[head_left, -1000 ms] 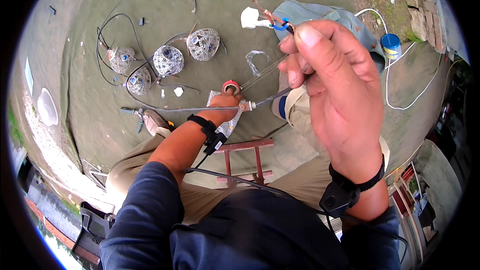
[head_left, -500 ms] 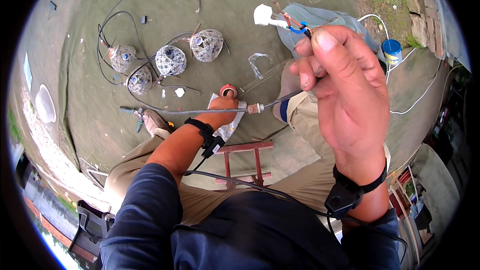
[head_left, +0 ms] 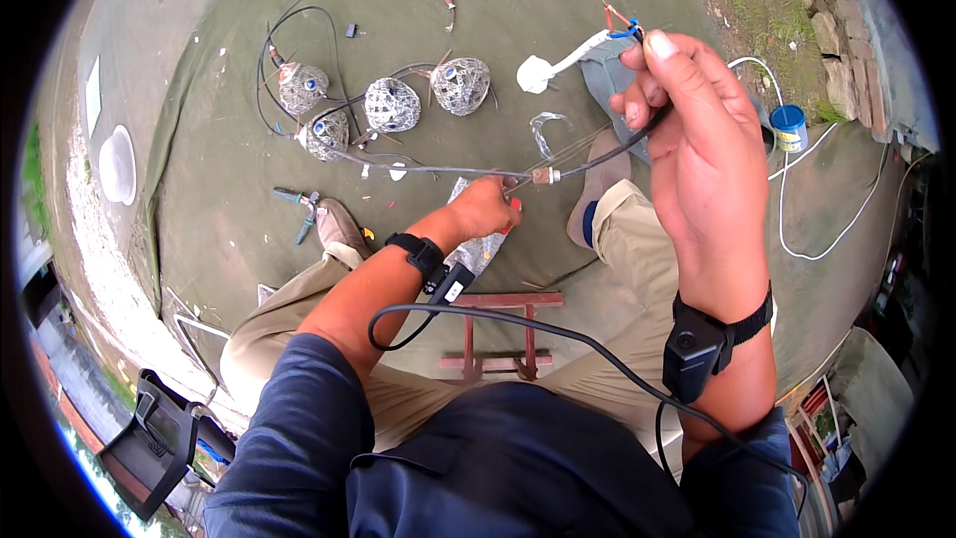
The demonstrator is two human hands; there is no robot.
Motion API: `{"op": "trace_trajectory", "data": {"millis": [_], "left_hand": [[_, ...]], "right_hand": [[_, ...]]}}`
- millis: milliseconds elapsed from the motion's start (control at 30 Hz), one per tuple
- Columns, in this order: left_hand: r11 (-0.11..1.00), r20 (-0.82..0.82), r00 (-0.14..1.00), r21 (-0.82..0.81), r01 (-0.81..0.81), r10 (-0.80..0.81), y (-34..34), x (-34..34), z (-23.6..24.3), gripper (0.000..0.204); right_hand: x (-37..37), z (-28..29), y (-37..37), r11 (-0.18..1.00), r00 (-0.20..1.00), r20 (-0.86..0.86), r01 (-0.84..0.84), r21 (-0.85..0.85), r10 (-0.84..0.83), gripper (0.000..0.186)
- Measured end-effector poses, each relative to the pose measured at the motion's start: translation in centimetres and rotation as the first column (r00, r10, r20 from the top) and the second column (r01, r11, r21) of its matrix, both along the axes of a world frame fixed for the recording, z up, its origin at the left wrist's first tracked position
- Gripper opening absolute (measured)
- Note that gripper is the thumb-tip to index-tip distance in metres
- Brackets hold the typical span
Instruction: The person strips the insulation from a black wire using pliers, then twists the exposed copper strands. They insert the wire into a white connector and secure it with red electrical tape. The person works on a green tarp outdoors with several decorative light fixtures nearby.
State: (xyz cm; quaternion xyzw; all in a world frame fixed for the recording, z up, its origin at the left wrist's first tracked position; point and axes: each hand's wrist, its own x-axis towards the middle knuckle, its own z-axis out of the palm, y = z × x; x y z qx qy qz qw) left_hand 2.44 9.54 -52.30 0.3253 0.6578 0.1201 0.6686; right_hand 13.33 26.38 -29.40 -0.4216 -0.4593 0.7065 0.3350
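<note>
My right hand is raised at the right, thumb and fingers pinching the end of a black cable. Thin blue and reddish-brown wires stick out past the fingertips. My left hand grips a red ring-shaped roll, partly hidden by the fingers. Beneath that hand is a silvery crinkled bag. The cable passes above the left hand through a brown-and-white fitting. A white cable with a white rounded end reaches toward the wires; whether it joins them I cannot tell.
Several woven balls with blue centres lie at the left, linked by black cable. Pliers rest by my left shoe. A reddish wooden stool stands between my legs. At the right are a blue-lidded tub and white cord.
The red roll has turned and now shows at the right side of my left hand. My right hand has moved slightly up. The ground things appear shifted right and the white rounded end lower.
</note>
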Motion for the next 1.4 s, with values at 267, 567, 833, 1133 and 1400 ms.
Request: {"op": "trace_trajectory", "data": {"millis": [267, 567, 833, 1133, 1400], "left_hand": [[0.921, -0.082, 0.920, 0.041, 0.387, -0.383, -3.5, -2.5, 14.4, 0.059], [0.813, 0.163, 0.968, 0.527, -0.247, 0.189, -8.4, -6.6, 31.7, 0.059], [0.686, 0.442, 0.812, 0.454, -0.568, 0.381, -8.2, -5.1, 26.8, 0.032], [0.544, 0.359, 0.869, 0.678, -0.494, 0.342, -7.3, -5.9, 24.5, 0.021], [0.495, 0.475, 0.742, 0.553, -0.670, 0.473, -7.1, -6.9, 25.6, 0.013]], "right_hand": [[-0.8, 1.9, -2.3, 0.998, 0.993, -0.119, 0.001, 0.066, 0.007, 0.019], [-3.9, 2.1, -6.1, 0.989, 0.994, 0.011, -0.110, 0.096, 0.109, 0.019], [-5.5, 1.3, -10.2, 0.973, 0.973, -0.008, -0.232, 0.003, 0.232, 0.020], [-8.0, 2.0, -10.6, 0.962, 0.962, -0.022, -0.272, -0.020, 0.272, 0.019], [-7.5, 1.3, -8.8, 0.969, 0.956, -0.159, -0.248, 0.014, 0.247, 0.020]]}}
